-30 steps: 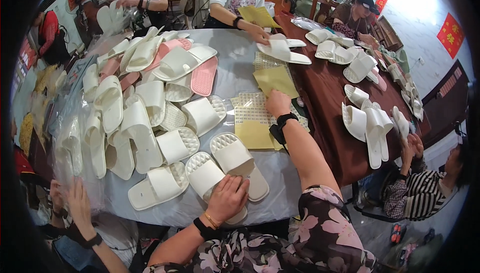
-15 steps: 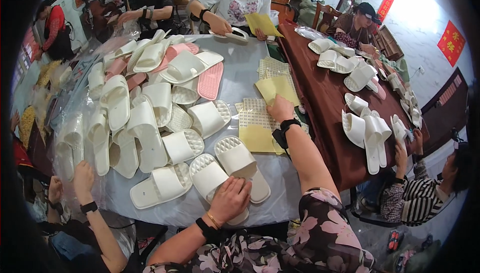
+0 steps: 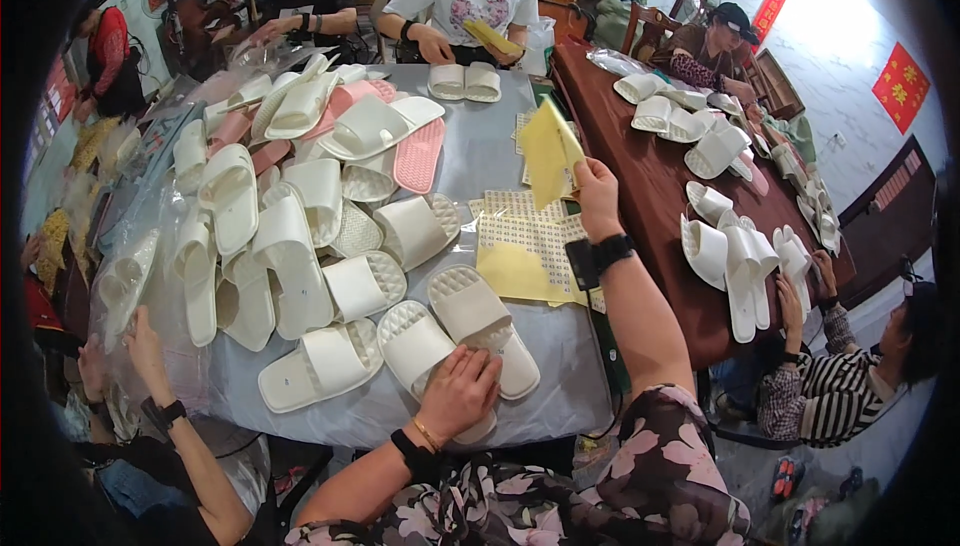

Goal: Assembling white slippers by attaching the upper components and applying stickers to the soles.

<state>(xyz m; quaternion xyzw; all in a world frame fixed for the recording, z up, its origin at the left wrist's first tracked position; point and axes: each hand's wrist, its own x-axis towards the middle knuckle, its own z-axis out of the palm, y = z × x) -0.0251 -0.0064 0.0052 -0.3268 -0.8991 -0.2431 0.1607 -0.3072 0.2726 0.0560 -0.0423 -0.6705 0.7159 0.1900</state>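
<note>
At the near edge of the table my left hand [image 3: 460, 391] rests on a white slipper [image 3: 410, 351], fingers together and pressed on it. Its mate, another white slipper [image 3: 475, 316], lies against it on the right. My right hand [image 3: 598, 196] is raised and pinches a yellow sticker sheet [image 3: 550, 151] by its edge. The sheet is tilted upright, its yellow backing toward me. Below it lie more sticker sheets [image 3: 525, 256] with rows of small printed labels. A single white slipper [image 3: 320, 364] with a small mark on its sole lies left of my left hand.
A heap of white slippers [image 3: 290, 246] with some pink slippers [image 3: 420, 156] covers the table's left side. Across the table a person [image 3: 470, 6] holds yellow sheets behind a white pair [image 3: 465, 83]. A brown-covered table [image 3: 640, 206] with slippers stands right. Co-workers sit around.
My right hand has lifted the sticker sheet up off the stack and tilted it. My left hand stays on the slipper. The person opposite has set down a slipper, now beside another.
</note>
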